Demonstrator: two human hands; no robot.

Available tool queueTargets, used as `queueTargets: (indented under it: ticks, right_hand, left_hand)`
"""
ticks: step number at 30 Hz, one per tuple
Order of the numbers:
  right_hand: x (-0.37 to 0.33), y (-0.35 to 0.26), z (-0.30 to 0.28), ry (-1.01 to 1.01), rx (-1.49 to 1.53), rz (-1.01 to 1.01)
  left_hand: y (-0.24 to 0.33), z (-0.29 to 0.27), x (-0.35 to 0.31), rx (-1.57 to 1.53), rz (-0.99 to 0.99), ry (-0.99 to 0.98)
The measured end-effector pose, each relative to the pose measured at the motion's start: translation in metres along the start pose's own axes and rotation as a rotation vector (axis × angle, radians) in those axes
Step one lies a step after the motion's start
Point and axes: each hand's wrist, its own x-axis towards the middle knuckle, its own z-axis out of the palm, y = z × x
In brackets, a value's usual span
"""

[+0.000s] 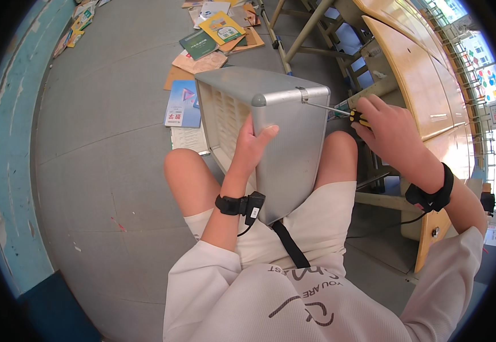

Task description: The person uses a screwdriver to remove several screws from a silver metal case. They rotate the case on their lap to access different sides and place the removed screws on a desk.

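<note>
Aluminium case [293,142] propped on lap between thighs [340,158], presumably for stability. Left hand [252,146] grips open rim, fingers partly hidden inside, likely bracing. Right hand [389,130]: fingers closed around screwdriver [357,118] handle; thin shaft reaches metal fitting [302,94] on case's top edge, near right corner. Panels smooth, corners rounded; lining [232,114] pale, ridged.
</note>
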Motion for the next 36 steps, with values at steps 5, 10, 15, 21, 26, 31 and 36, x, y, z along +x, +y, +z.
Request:
queueTargets:
  ticks: [5,10,15,21,26,31,36]
  right_hand:
    - [0.000,0.002,0.006,-0.086,0.019,0.102]
    - [0.004,-0.012,-0.001,0.108,-0.104,-0.050]
    - [0.005,-0.005,0.002,0.054,-0.065,-0.029]
    - [0.000,0.016,0.012,-0.150,0.043,0.098]
    - [0.005,-0.007,0.005,0.095,-0.035,-0.040]
    - [0.001,-0.016,0.008,-0.088,0.075,-0.050]
    - [-0.001,-0.010,-0.010,-0.279,0.429,0.137]
  left_hand:
    - [-0.001,0.000,0.001,0.014,-0.001,-0.015]
    - [0.001,0.001,0.000,-0.006,-0.006,-0.004]
    - [-0.001,-0.002,0.001,0.016,0.001,-0.001]
    - [-0.001,0.000,0.003,-0.011,0.011,-0.037]
    - [-0.002,0.000,0.002,-0.008,0.031,-0.021]
    - [-0.007,0.002,0.006,0.039,0.024,-0.034]
    - [0.000,0.008,0.004,0.012,0.010,-0.069]
